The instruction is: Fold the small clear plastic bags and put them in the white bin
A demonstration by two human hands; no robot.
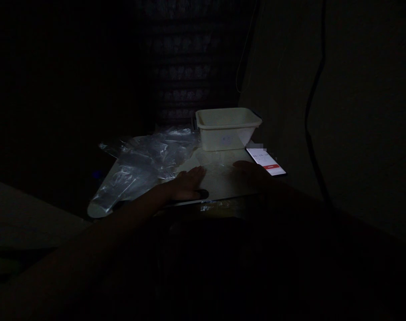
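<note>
My left hand (188, 183) lies flat near the front edge of the pale tabletop (216, 185), fingers stretched out. By its thumb is a small dark rounded thing (203, 193) that I cannot make out. My right hand (252, 172) rests opposite, in deep shadow, with its visible fingers extended to the left. Between the two hands, a thin clear plastic sheet or bag (218, 166) seems to lie flat on the surface. Left of my left hand spreads a heap of clear plastic bags (139, 160).
A cream plastic tub (227, 136) stands at the back of the table. To the right, a lit phone (266, 161) shows a timer-like screen. A dark cable (311, 102) hangs along the right wall. The room is very dark.
</note>
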